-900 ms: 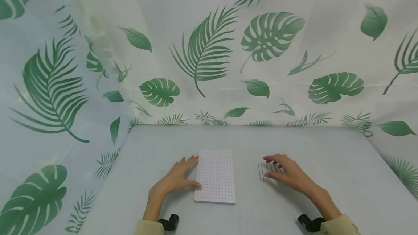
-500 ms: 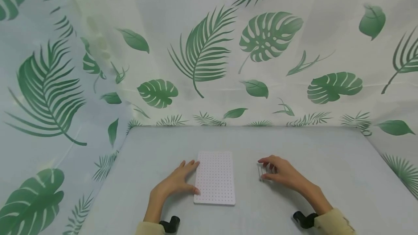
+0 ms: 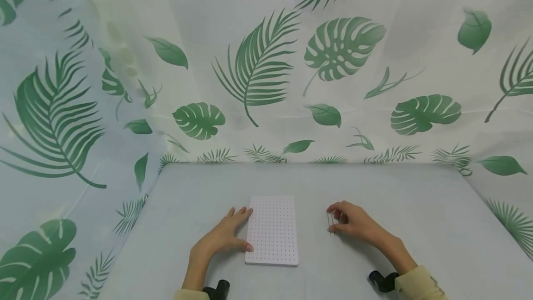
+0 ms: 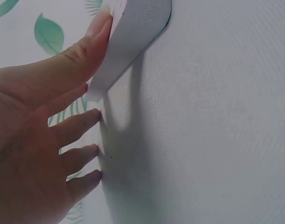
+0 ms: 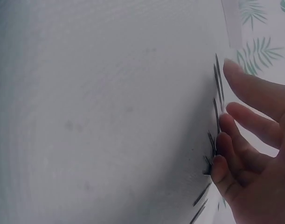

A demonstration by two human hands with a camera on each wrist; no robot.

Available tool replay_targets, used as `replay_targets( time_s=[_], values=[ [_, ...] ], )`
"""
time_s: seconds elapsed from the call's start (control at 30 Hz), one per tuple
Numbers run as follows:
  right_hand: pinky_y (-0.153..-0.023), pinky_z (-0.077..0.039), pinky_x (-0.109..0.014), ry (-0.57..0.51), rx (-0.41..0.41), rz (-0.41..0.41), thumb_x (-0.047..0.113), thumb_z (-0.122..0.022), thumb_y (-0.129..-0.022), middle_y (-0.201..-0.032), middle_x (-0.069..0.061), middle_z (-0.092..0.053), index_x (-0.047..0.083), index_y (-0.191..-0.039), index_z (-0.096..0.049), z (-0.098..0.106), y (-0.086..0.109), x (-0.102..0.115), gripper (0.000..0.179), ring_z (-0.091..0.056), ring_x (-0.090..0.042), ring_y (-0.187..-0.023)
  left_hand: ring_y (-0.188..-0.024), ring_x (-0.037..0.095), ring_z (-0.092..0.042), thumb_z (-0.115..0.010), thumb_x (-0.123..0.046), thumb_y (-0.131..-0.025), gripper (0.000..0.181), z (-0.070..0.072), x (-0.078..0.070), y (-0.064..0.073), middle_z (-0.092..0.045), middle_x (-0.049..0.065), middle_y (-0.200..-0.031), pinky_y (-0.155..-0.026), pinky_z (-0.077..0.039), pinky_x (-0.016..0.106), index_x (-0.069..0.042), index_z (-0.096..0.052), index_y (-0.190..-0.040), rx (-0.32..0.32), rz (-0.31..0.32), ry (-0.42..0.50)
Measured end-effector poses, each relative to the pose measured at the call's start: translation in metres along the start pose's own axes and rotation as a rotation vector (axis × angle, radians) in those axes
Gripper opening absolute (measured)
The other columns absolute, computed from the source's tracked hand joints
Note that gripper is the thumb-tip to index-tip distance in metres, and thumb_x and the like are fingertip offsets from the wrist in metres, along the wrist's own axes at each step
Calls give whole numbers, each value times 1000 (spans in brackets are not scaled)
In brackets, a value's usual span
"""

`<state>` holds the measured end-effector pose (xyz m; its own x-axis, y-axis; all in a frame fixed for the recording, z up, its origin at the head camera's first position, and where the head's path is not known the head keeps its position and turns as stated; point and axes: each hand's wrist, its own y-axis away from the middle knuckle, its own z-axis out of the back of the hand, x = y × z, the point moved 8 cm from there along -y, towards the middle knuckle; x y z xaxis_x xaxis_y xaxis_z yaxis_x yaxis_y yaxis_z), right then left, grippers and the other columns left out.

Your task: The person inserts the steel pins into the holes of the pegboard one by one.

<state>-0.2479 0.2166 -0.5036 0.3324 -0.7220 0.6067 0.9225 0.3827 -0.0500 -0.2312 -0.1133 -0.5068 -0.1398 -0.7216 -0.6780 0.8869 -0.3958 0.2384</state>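
From my remote seat, I see the left hand (image 3: 222, 235) spread, thumb on the white perforated board (image 3: 273, 233) on the counter (image 3: 337, 274). The right hand (image 3: 360, 221) curves, thumb and fingers (image 5: 254, 88) apart, at thin metal pins (image 5: 217, 116); contact I cannot tell.

White back wall (image 3: 187, 13) and side walls (image 3: 41, 203), printed green leaves (image 3: 200, 119), pale grey tabletop (image 3: 416, 212), soft light
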Motion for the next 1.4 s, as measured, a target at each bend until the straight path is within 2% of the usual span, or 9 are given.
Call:
replay_targets(
  time_s=[0.43,0.53,0.7,0.83,1.1,1.4],
  values=[
    [-61,-44,-23,-14,-23,-49,16,-87,-81,-87,2,-60,7,-104,-68,-2,-3,-3,31,-49,-7,-74,-154,53,-16,-92,-24,-70,100,-1,3,-1,-35,20,-165,-119,-19,75,-7,-43,-156,-26,1,15],
    [-61,-45,-22,-1,-69,-51,13,-86,-82,-86,3,-62,7,-104,-69,-1,-4,-4,29,-50,-5,-73,-154,54,-15,-92,-24,-70,100,0,3,0,-35,21,-164,-119,-19,75,-6,-44,-156,-25,5,18],
    [-63,-50,-23,27,-192,-30,4,-82,-83,-88,4,-67,8,-103,-70,4,-5,0,24,-56,-5,-75,-154,53,-16,-92,-24,-69,99,2,3,1,-36,20,-164,-119,-20,75,-6,-45,-155,-28,10,14],
    [-64,-53,-24,20,-242,-27,-1,-80,-83,-86,4,-70,7,-101,-71,7,-5,3,22,-61,-8,-75,-154,52,-17,-93,-25,-70,99,2,1,0,-36,19,-165,-118,-20,76,-7,-46,-155,-29,9,11],
    [-67,-58,-24,-9,-270,-26,0,-80,-84,-86,2,-75,8,-98,-71,7,-9,8,19,-70,-13,-77,-155,50,-16,-93,-25,-69,99,0,2,-3,-36,19,-165,-119,-20,75,-8,-47,-154,-32,24,19],
    [-67,-58,-21,-137,-236,-94,4,-77,-89,-88,-2,-76,5,-111,-73,2,-20,17,23,-74,-15,-79,-156,49,-16,-93,-26,-69,99,0,4,-5,-36,17,-165,-118,-20,75,-9,-47,-155,-36,28,27]
  ],
)
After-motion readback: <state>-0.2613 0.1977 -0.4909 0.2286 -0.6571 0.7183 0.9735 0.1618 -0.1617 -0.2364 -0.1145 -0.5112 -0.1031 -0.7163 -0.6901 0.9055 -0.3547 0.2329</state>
